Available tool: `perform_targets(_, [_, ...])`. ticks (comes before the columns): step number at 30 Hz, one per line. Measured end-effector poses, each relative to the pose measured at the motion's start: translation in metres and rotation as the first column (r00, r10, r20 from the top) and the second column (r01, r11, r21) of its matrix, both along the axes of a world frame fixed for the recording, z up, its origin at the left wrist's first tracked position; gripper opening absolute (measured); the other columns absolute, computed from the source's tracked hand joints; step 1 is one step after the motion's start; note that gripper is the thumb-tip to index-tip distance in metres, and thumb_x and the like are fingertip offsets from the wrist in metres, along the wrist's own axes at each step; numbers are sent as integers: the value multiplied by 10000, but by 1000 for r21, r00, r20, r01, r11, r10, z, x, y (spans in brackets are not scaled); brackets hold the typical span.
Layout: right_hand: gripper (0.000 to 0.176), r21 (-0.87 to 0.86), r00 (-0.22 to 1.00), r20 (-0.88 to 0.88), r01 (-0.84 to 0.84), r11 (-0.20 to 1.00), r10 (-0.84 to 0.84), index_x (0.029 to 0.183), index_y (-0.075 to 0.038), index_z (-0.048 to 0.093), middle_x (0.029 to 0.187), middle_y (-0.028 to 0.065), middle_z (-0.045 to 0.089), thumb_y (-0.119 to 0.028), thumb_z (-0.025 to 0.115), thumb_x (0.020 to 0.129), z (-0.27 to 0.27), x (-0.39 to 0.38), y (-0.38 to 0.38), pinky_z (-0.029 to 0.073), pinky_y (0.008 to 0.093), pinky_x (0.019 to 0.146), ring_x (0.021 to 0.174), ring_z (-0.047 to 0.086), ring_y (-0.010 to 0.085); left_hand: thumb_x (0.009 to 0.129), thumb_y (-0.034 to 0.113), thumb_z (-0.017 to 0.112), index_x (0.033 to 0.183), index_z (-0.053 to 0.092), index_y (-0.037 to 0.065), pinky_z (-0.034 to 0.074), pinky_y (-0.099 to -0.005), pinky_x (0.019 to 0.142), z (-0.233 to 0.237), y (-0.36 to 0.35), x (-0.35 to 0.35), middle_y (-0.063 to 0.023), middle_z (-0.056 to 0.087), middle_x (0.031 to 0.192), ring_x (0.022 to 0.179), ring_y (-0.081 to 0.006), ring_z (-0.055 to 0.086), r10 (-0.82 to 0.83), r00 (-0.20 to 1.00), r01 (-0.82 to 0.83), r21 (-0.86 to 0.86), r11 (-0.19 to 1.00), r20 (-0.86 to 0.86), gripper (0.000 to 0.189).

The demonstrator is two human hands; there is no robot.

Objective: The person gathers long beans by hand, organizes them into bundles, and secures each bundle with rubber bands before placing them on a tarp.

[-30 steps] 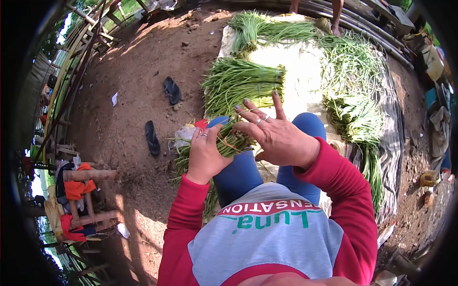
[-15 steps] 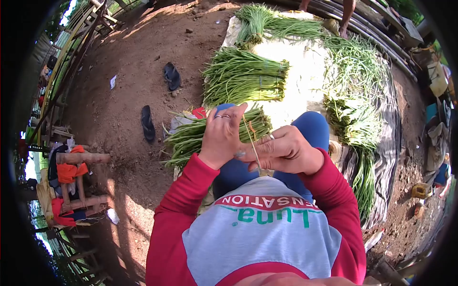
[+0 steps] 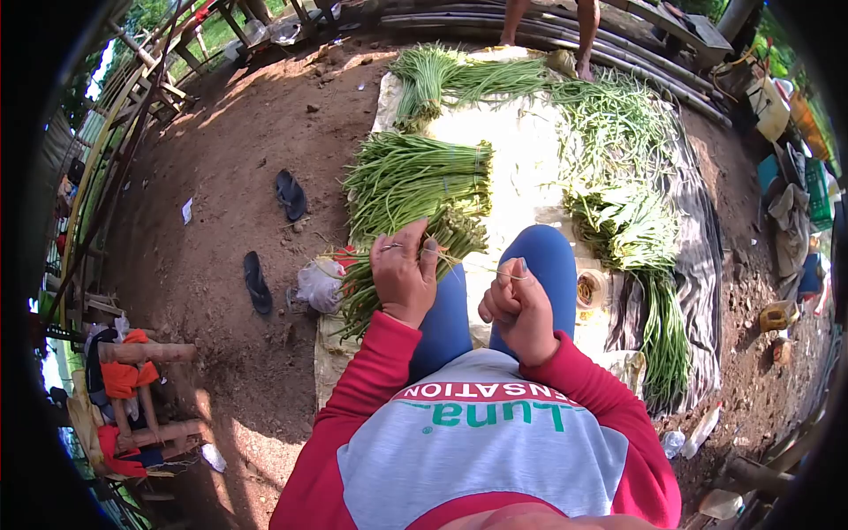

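Observation:
A bundle of green long beans (image 3: 358, 296) lies across my lap on the left. My left hand (image 3: 404, 276) is curled over it near the cut ends, thumb and forefinger raised. My right hand (image 3: 519, 305) is closed in a pinch above my right knee. From its fingers a thin pale rubber band (image 3: 481, 266) stretches to the bundle beside my left thumb. How the band passes around the bundle is hidden. Just beyond, a large stack of tied long beans (image 3: 420, 177) rests on the sheet (image 3: 521, 132).
Loose beans (image 3: 618, 124) and leafy bunches (image 3: 632, 225) lie to the right. A round container of bands (image 3: 590, 289) sits by my right knee. Black slippers (image 3: 290, 195) and a plastic bag (image 3: 320, 284) are at left. Another person's legs (image 3: 587, 35) stand at the far edge.
My hands have moved apart, the right one away from the bundle with the band drawn out between. The view has tilted up, showing more of the far edge.

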State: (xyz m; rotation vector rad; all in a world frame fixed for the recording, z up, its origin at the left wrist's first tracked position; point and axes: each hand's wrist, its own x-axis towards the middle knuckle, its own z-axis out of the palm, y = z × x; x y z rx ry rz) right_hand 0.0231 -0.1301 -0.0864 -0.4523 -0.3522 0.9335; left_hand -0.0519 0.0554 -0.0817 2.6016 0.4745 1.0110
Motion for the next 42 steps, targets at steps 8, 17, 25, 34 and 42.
perform_targets(8, [706,-521,951,306,121,845,52,1478,-91,408,996,-5,603,-614,404,1005,-3,37,27,298,204,539,684,436,40,992,216,466,934,690,62,369,-515,1053,30,-8,-1,-108,710,926,947,-310,651,41,997,-42,-19,999,-62,278])
perform_targets(17, [462,175,617,-373,-687,706,693,837,2,682,814,126,707,-321,432,1054,-120,65,109,579,329,620,644,659,172,963,106,452,1102,675,-49,465,-336,686,7,15,-30,-58,621,761,701,-167,570,-33,990,121,-692,712,140,305])
perform_targets(25, [199,59,690,-533,-548,835,490,986,11,668,881,103,738,-137,536,974,-85,12,116,620,308,751,788,728,164,850,-10,434,1391,505,-35,522,-267,675,-4,51,-33,-46,592,845,727,-142,586,6,993,97,-875,475,114,546])
perform_targets(34, [128,-275,991,13,-126,953,135,1000,-22,682,859,16,700,-48,670,876,-70,8,84,545,270,714,770,660,96,863,768,432,1556,181,28,127,-500,1233,-4,-11,-80,-155,282,1571,1490,-301,213,29,882,165,366,916,-470,1044])
perform_targets(42, [233,-38,899,437,-24,999,38,1040,42,709,866,57,731,-20,680,818,55,34,114,506,256,657,744,643,83,782,301,824,1409,457,35,322,-411,1149,88,33,-55,-133,497,1440,1335,-270,467,-75,996,81,157,984,-47,774])
